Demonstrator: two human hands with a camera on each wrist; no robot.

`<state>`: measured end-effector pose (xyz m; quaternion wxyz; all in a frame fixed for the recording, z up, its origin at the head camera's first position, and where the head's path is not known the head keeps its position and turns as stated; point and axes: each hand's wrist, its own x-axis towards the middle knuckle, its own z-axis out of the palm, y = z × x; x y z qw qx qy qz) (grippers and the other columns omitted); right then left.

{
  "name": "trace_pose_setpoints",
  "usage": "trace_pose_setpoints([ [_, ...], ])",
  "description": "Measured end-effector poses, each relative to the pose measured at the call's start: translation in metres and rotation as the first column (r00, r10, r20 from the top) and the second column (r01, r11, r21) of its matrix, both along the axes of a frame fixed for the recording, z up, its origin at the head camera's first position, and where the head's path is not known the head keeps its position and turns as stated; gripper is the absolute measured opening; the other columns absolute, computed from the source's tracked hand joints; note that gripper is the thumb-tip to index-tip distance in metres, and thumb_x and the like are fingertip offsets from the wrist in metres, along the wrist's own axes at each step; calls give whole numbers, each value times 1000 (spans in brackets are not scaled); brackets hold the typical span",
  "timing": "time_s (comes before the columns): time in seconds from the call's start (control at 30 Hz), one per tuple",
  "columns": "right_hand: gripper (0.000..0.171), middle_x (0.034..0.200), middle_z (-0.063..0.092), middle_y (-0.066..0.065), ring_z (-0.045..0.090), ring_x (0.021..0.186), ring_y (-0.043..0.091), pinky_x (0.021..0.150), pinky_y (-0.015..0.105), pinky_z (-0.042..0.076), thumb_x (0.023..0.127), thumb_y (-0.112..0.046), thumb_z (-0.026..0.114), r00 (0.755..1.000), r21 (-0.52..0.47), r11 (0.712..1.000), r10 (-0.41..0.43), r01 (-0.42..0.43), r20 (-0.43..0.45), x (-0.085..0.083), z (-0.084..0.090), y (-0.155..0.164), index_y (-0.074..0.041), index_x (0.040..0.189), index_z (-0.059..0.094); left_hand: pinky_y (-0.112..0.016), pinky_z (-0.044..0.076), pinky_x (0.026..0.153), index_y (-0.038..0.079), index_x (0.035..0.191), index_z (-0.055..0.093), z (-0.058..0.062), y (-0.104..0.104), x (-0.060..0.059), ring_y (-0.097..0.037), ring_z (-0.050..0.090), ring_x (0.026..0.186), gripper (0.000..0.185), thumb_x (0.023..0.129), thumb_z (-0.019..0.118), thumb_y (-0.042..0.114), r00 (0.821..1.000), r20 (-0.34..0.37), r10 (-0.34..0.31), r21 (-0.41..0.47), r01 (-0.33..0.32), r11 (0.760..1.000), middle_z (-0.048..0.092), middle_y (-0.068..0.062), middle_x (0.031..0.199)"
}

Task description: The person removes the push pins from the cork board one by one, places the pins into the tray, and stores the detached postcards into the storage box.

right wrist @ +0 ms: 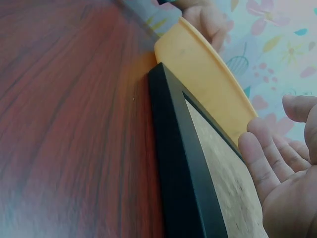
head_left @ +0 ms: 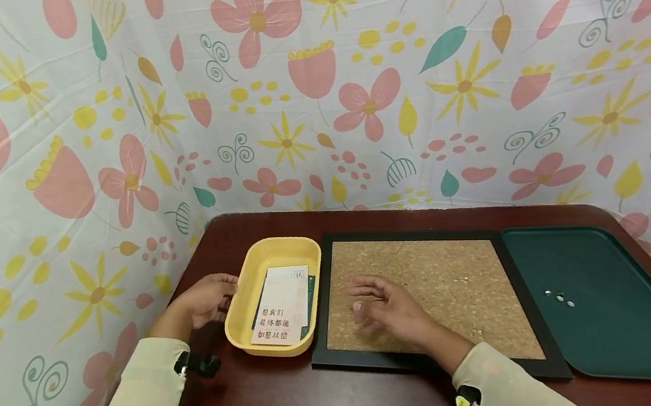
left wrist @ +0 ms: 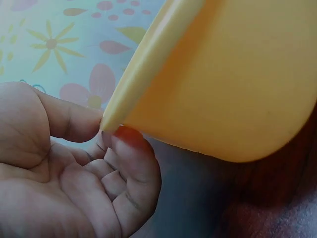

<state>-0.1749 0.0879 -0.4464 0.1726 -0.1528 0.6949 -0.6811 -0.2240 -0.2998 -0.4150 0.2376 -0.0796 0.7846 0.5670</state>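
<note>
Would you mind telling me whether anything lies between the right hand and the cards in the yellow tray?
Nothing visible blocks it. The right hand hovers over the cork board, and only the board's black frame and the yellow tray wall lie between it and the cards. The left hand touches the tray's far rim.

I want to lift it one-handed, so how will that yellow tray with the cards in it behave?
The yellow tray looks like thin moulded plastic, so probably light and fairly stiff. Its smooth rim, touched by the left hand, may be slippery. The loose cards would likely slide if it tilts.
</note>
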Motion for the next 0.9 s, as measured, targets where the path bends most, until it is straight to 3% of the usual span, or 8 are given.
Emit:
trace_pose_setpoints([
  [0.2, 66, 148, 48, 29, 67, 105, 42, 79, 50, 60, 101, -15, 68, 1000, 44, 999, -24, 24, -4, -3, -2, 21, 4, 155, 35, -40, 57, 68, -5, 130, 51, 2, 3, 4, -26, 63, 81, 37, 113, 38, 25, 999, -35, -12, -59, 10, 998, 60, -15, 99],
  [0.33, 64, 148, 49, 28, 69, 102, 40, 77, 46, 61, 102, -14, 67, 999, 78, 996, -49, 50, -15, -4, -4, 36, 2, 155, 36, -41, 59, 68, -7, 135, 47, 4, 7, 7, -27, 66, 79, 48, 113, 38, 34, 996, -80, -35, -139, 23, 990, 62, -17, 100],
  [0.6, 62, 148, 49, 26, 69, 102, 38, 77, 45, 61, 103, -16, 66, 996, 133, 988, -78, 84, -46, 1, -3, 61, -2, 156, 37, -41, 58, 65, -8, 137, 45, 10, 13, 12, -27, 65, 76, 57, 111, 41, 42, 992, -124, -38, -312, -2, 950, 62, -17, 101],
  [0.9, 62, 146, 50, 29, 69, 103, 34, 75, 41, 62, 103, -16, 65, 985, 205, 966, -140, 158, -99, 13, -1, 98, 2, 155, 36, -45, 56, 64, -8, 132, 49, 14, 17, 12, -25, 58, 64, 61, 109, 42, 48, 987, -157, -40, -394, -26, 919, 60, -16, 93],
])
